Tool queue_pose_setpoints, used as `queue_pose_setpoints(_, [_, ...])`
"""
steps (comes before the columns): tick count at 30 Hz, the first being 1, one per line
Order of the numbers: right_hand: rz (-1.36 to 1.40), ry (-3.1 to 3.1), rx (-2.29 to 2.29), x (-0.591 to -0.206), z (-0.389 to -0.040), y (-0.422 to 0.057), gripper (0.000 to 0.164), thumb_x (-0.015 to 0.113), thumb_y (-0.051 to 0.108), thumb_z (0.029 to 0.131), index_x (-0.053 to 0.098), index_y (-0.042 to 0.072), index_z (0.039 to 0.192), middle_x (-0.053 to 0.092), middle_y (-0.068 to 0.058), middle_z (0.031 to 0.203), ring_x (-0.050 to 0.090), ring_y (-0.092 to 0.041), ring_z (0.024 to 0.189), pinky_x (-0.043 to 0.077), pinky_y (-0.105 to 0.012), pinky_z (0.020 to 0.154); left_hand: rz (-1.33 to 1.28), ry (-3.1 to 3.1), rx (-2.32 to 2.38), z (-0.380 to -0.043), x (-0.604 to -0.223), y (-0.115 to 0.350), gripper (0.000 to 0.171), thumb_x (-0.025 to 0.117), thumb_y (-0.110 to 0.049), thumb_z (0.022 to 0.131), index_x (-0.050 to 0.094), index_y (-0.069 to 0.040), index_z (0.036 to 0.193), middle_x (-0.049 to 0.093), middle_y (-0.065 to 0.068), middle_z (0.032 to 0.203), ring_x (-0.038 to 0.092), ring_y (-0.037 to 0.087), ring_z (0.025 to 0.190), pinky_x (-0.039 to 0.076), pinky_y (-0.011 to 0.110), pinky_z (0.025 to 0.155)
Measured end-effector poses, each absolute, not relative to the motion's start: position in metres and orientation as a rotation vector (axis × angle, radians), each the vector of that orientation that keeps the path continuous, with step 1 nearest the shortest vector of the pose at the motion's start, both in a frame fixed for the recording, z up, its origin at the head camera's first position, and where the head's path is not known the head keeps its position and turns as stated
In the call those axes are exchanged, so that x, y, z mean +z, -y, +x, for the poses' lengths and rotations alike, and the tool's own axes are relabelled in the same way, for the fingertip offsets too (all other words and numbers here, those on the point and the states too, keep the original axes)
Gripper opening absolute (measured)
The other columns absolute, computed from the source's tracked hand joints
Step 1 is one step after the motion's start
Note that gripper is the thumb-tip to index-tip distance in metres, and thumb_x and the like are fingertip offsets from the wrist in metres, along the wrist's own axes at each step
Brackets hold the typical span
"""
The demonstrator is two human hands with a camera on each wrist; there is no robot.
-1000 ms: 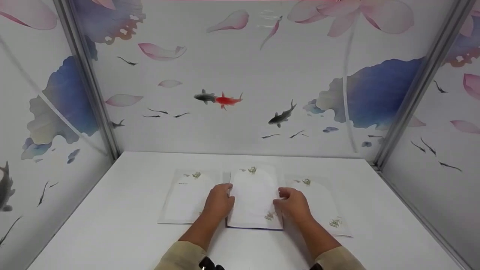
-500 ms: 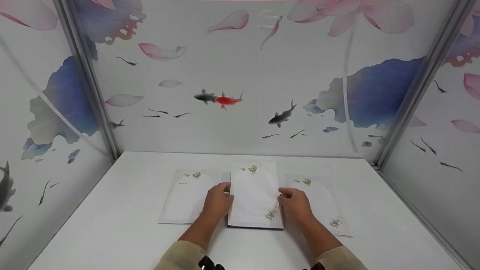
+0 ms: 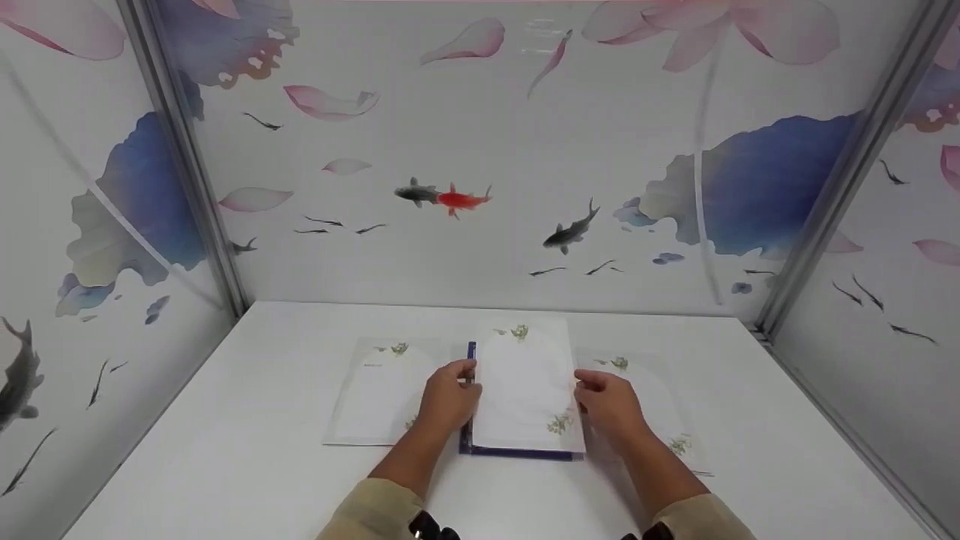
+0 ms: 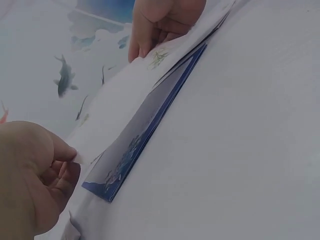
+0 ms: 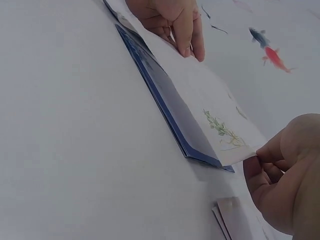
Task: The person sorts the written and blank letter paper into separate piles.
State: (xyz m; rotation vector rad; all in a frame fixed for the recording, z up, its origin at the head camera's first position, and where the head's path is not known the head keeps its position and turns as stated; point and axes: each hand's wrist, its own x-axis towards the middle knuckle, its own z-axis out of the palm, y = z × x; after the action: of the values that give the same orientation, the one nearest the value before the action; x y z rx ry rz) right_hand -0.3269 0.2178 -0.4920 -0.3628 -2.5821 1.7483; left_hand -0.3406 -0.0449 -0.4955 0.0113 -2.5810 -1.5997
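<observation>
Both hands hold white letter paper [image 3: 525,382] printed with small green floral sprigs, one hand at each long side. My left hand [image 3: 450,401] pinches its left edge between thumb and fingers. On the opposite edge, my right hand [image 3: 611,409] does the same. The paper is raised at a slant over a blue-bordered stack of paper [image 3: 517,453], whose border shows along the left and bottom. In the left wrist view, a gap separates the held paper from the blue-bordered stack [image 4: 145,120], and layered edges show near the right hand [image 4: 167,20].
A pile of similar floral paper [image 3: 375,405] lies to the left on the white table [image 3: 225,450]. Another floral pile [image 3: 652,405] lies to the right, partly behind the right forearm. A printed back wall [image 3: 420,255] and side walls enclose the table.
The held paper has risen away from the blue-bordered stack, so more of the blue border shows at the left and bottom. The head view has shifted slightly.
</observation>
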Motion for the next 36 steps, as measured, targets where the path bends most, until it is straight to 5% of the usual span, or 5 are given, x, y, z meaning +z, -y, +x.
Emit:
queue_pose_setpoints(9, [-0.293, 2.536, 1.81, -0.492, -0.322, -0.259, 0.041, 0.062, 0.016, 0.108, 0.063, 0.006, 0.148, 0.064, -0.019, 0.142, 0.067, -0.027, 0.124, 0.062, -0.03, 0.096, -0.142, 2.56, -1.684, -0.341, -0.503, 0.017, 0.047, 0.068, -0.011, 0.099, 0.064, -0.01, 0.146, 0.072, 0.007, 0.132, 0.073, 0.023, 0.118, 0.062, 0.04, 0.099])
queue_pose_setpoints(19, [-0.431, 2.601, 1.744, -0.487, -0.312, -0.317, 0.047, 0.061, 0.026, 0.11, 0.058, 0.01, 0.154, 0.057, -0.02, 0.155, 0.064, -0.031, 0.134, 0.061, -0.041, 0.105, -0.058, 2.602, -1.83, -0.33, -0.495, -0.046, 0.055, 0.064, -0.011, 0.098, 0.059, -0.015, 0.153, 0.068, 0.003, 0.144, 0.067, 0.021, 0.127, 0.055, 0.044, 0.113])
queue_pose_setpoints(27, [-0.466, 2.634, 1.687, -0.487, -0.302, -0.355, 0.049, 0.061, 0.023, 0.11, 0.054, 0.006, 0.156, 0.053, -0.023, 0.16, 0.065, -0.029, 0.133, 0.062, -0.026, 0.098, -0.111, 2.593, -1.865, -0.324, -0.496, -0.08, 0.052, 0.066, -0.005, 0.097, 0.063, -0.014, 0.148, 0.069, 0.004, 0.141, 0.069, 0.02, 0.122, 0.058, 0.041, 0.107])
queue_pose_setpoints(36, [-0.487, 2.662, 1.67, -0.488, -0.3, -0.384, 0.057, 0.066, 0.027, 0.107, 0.051, 0.0, 0.156, 0.051, -0.027, 0.16, 0.068, -0.022, 0.125, 0.063, -0.023, 0.091, -0.094, 2.602, -1.932, -0.318, -0.5, -0.103, 0.049, 0.071, -0.005, 0.098, 0.065, -0.015, 0.145, 0.07, 0.0, 0.138, 0.071, 0.015, 0.112, 0.063, 0.037, 0.099])
